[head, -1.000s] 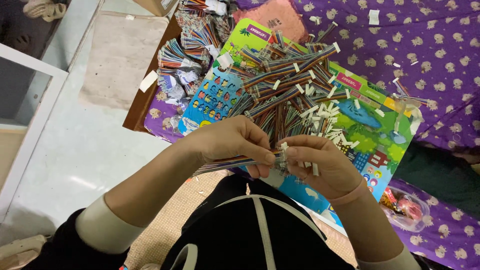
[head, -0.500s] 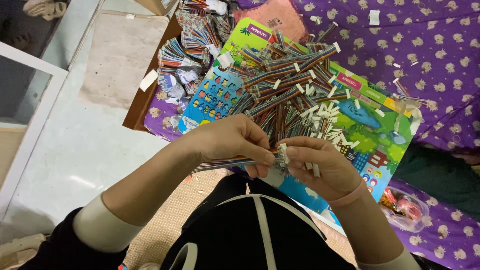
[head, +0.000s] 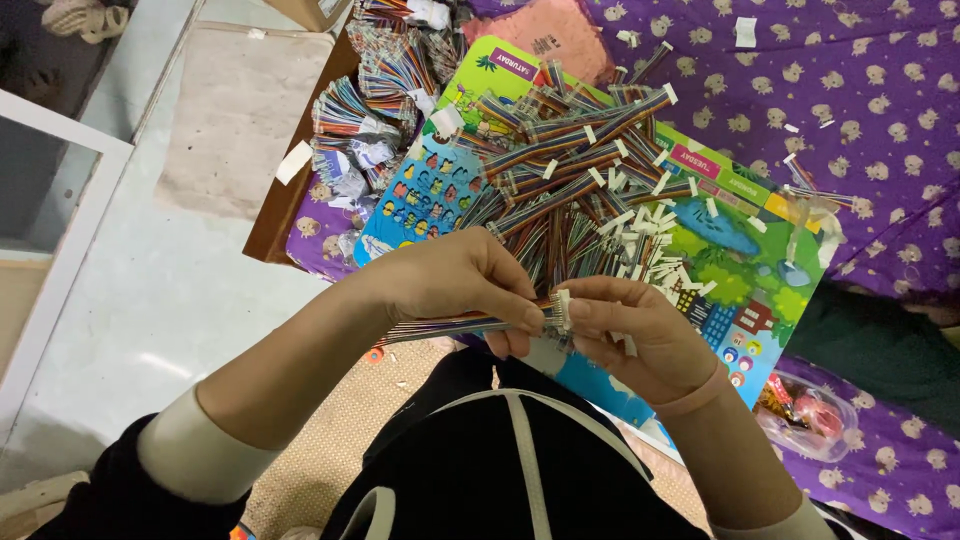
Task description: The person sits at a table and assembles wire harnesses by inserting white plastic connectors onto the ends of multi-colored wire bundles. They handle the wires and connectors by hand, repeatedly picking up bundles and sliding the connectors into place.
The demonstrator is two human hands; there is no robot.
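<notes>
Currently left hand [head: 455,285] pinching a flat rainbow ribbon cable [head: 440,326] near its end, right hand [head: 640,335] pinching the white connector [head: 562,310] at the tip, off the near edge of the colourful board [head: 740,300]. Light, floppy, thin; likely best gripped close behind connector.

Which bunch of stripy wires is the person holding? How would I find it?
Start at the big colourful picture board heaped with striped wire bundles. Come down to the two bare hands in front of it: left hand, right hand. The flat rainbow ribbon cable with a white plug end is pinched between them, off the heap.
</notes>
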